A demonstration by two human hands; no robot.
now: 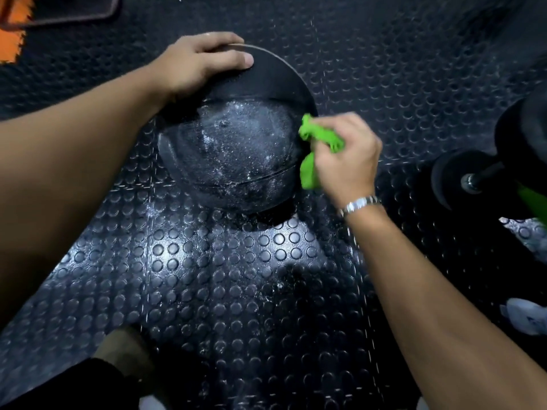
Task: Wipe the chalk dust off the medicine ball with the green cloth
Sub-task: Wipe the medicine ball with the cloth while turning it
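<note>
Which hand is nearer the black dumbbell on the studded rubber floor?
Right. The right hand, gripping the green cloth at the right side of the black medicine ball, is left of the black dumbbell; the left hand rests on the ball's far top.

Both our arms are bare as far as the picture's edges, the left forearm (74,149) and the right forearm (444,306) alike. Our left hand (201,62) shows a short, evenly cut thumbnail (249,58). On the wrist just behind our right hand (346,161) we wear a shiny silver band (359,204) of metal links; we cannot see whether it carries a watch face. Low on the left our bare knee (124,347) shows, and beside it a black garment (74,383), shorts or trousers we cannot tell.
</note>
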